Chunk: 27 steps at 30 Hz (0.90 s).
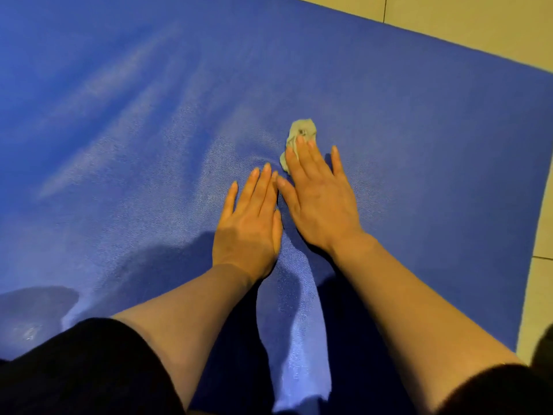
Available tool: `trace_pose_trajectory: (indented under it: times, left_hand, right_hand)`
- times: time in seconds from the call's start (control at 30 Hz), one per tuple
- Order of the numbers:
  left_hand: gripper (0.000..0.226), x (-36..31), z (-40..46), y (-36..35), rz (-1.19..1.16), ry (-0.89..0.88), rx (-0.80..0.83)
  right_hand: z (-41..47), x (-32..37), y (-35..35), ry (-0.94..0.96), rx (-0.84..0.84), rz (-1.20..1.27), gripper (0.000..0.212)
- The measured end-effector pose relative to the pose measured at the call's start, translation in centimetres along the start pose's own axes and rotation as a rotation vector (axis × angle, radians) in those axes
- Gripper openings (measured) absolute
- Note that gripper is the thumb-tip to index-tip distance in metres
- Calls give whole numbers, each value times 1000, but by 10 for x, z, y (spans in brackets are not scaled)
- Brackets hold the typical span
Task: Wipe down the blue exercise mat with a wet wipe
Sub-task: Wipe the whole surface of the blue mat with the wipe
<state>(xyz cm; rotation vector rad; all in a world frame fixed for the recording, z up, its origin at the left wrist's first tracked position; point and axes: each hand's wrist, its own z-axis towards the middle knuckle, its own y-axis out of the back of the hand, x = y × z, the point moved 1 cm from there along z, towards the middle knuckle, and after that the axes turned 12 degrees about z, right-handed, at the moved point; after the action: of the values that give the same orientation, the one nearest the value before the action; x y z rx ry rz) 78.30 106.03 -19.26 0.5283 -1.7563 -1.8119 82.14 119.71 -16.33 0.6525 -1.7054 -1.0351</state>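
The blue exercise mat (134, 130) fills most of the view, with pale sheen streaks across its textured surface. A crumpled, greyish wet wipe (300, 131) lies on the mat near the middle. My right hand (321, 199) lies flat on the mat with straight fingers, and its fingertips press on the near part of the wipe. Just left of it, my left hand (251, 226) rests flat on the mat with straight fingers, holding nothing. The two hands touch at the thumb and index finger.
Beige floor tiles (478, 22) border the mat along its far right edge and at the right side. Dark sleeves (83, 369) cover both upper arms at the bottom of the view. A faint mark shows on the mat at the lower left.
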Motion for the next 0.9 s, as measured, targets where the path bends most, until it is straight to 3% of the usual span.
trace_pose_trajectory:
  times: [0.1,0.3,0.43,0.57,0.77,0.9]
  left_hand:
    - [53,0,2,-1,-22,-4,-3]
    - [53,2,1,0,-55,20,24]
    - [50,3,7,14,-168,73,2]
    - [26,1,56,31,-241,181,-46]
    - [48,1,133,21,-331,113,25]
    - [52,5,148,4,-282,73,62]
  right_hand:
    - [-13,7,-5,-76,1,53,73]
    - [45,9,5,-90,121,-21,60]
    - [4,-13,10,-91,-11,-47,66]
    - [-21,-27,10,-171,-64,-60,74]
    - [82,-28,26,-168,51,-51,59]
    - [71,-36,32,-101,20,-72,65]
